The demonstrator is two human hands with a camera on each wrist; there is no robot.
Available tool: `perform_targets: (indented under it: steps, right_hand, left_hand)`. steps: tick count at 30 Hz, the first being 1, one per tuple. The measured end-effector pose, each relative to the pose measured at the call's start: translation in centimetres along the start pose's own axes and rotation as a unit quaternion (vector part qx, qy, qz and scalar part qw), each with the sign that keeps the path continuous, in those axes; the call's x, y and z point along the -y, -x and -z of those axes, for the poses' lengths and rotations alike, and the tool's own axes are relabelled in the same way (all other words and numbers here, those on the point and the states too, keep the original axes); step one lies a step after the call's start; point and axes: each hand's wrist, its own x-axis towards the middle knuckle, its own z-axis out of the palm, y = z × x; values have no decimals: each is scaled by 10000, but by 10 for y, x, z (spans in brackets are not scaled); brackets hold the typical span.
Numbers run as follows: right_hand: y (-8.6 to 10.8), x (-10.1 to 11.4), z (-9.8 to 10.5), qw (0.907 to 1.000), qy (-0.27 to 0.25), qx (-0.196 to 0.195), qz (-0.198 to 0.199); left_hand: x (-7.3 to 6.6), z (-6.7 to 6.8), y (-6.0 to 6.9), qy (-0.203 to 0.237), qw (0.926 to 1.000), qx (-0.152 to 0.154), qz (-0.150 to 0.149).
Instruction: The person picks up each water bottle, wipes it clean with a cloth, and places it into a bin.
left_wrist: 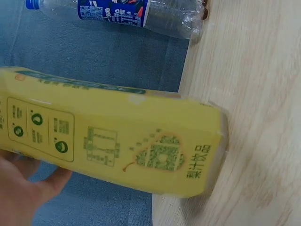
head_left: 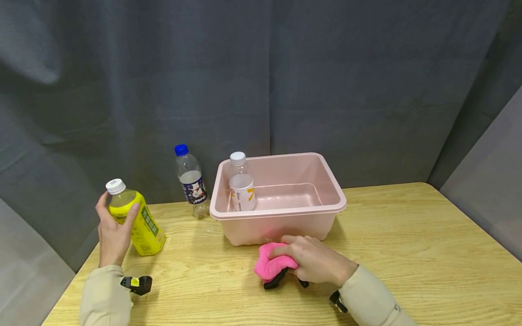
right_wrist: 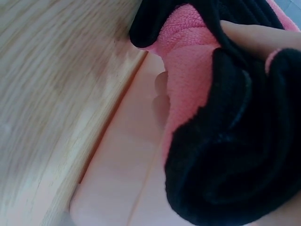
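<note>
At the left of the table my left hand (head_left: pixel 114 235) grips a yellow-labelled drink bottle (head_left: pixel 142 224) with a white cap, near its shoulder. The bottle leans to the left, its base low by the tabletop; its label with a printed code fills much of the left wrist view. My right hand (head_left: pixel 316 258) holds a crumpled pink and black cloth (head_left: pixel 271 262) just in front of the pink basin (head_left: pixel 277 228). In the right wrist view the cloth (right_wrist: pixel 188 89) shows pink fleece outside and black folds, close to the basin's side.
A clear bottle (head_left: pixel 243 192) with a white cap stands inside the basin, at its left end. Left of the basin, a Pepsi bottle (head_left: pixel 195 185) with a blue cap leans slightly near the table's back edge. A dark grey curtain (head_left: pixel 269 90) hangs behind the wooden table (head_left: pixel 399 244).
</note>
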Motion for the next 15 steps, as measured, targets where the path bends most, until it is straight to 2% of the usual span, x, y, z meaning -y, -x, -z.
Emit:
perform_targets:
  steps: [3,6,11,15]
  right_hand:
    - [0,0,0,10000,18,-15,-13]
    - [0,0,0,10000,10,-25,0]
    - [0,0,0,10000,4,-48,36]
    - [0,1,0,10000,11,-53,54]
  left_hand:
    - [-2,3,2,-109,9997,198,-17]
    - [-8,8,4,-505,9963,667,-196]
    - [-25,17,13,-1236,9762,1636,-707]
    - [-43,20,23,-1288,9595,2377,-790]
